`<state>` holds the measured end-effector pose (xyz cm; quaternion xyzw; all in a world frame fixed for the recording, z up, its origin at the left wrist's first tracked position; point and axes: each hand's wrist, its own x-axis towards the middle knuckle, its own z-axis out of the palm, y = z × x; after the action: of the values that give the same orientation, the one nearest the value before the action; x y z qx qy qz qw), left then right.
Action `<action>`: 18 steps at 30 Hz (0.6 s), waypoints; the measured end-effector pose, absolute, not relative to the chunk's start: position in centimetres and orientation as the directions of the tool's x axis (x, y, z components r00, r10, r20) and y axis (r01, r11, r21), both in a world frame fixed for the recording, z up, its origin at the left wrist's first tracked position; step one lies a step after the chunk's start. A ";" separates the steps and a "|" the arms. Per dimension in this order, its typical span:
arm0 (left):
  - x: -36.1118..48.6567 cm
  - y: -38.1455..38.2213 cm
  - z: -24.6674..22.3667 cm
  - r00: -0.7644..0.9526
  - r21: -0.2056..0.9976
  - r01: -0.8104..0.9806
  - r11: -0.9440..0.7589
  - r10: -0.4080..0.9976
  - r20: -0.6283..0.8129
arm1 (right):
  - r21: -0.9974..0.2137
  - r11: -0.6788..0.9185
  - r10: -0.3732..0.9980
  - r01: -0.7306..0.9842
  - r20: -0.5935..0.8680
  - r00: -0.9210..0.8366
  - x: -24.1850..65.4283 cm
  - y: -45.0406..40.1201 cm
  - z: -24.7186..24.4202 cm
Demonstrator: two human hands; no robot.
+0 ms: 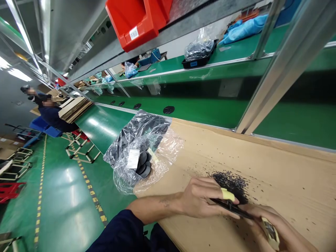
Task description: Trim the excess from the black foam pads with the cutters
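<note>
Two long green-topped assembly benches [183, 105], seen at a steep tilt under a galvanized steel shelf rack [286, 66], stretching away beside a green epoxy floor [63, 196] marked with a yellow-and-black tape line [91, 192]. Toward the far end, one co-worker in navy [54, 117] beside a stack of flattened cardboard [75, 110], with a blue crate [43, 126] close by. Up on the shelf, a red plastic bin [133, 24] with a white label. Farther along the bench, a black tray [199, 50] of bagged parts and a heap of blue cloth [244, 29].

Nearer, a wide cardboard sheet [262, 154] laid over the bench top, and at its edge a clear plastic bag [123, 175] of round black discs [143, 164], a white tag [133, 158] on its side. Left hand [201, 197], reaching out from a navy sleeve [118, 232], and right hand [270, 224] held close together above the cardboard, fingers curled shut on both. Clamped in the left, a slim black tool [231, 207], with one finger bound in yellow tape [228, 194]; clamped in the right, a tape-wrapped metal piece [270, 231]. Just beside the tool, a dense patch of black crumbs [231, 183] on the cardboard, with finer specks scattered around it.
</note>
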<state>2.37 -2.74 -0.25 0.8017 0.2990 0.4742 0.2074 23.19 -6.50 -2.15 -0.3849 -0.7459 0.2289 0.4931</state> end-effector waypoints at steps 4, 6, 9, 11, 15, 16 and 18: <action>2.3 -3.1 0.2 0.379 0.641 0.226 -0.733 0.673 0.635 | -0.730 0.581 0.814 0.360 0.533 -0.233 22.8 -6.5 -0.8; 2.3 -3.4 0.8 0.383 0.658 0.195 -0.728 0.674 0.632 | -0.747 0.572 0.820 0.339 0.526 -0.224 22.5 -6.7 0.0; 2.2 -3.9 1.6 0.372 0.673 0.178 -0.718 0.682 0.629 | -0.779 0.552 0.834 0.298 0.517 -0.193 22.0 -7.3 0.8; 2.2 -4.2 1.7 0.362 0.680 0.180 -0.710 0.691 0.625 | -0.796 0.528 0.849 0.297 0.496 -0.180 21.9 -7.6 1.0; 2.1 -4.5 1.5 0.377 0.682 0.197 -0.705 0.696 0.611 | -0.792 0.531 0.847 0.302 0.498 -0.186 21.9 -8.0 1.0; 2.1 -4.6 1.5 0.381 0.680 0.199 -0.705 0.695 0.609 | -0.787 0.538 0.843 0.303 0.503 -0.190 21.9 -8.0 1.0; 2.1 -4.6 1.5 0.381 0.682 0.191 -0.706 0.694 0.611 | -0.780 0.547 0.837 0.305 0.509 -0.199 22.0 -8.0 1.0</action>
<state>2.08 -4.60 1.46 0.7887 0.2805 0.4805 0.2615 21.96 -8.01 1.04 -0.3933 -0.7264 0.2684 0.4956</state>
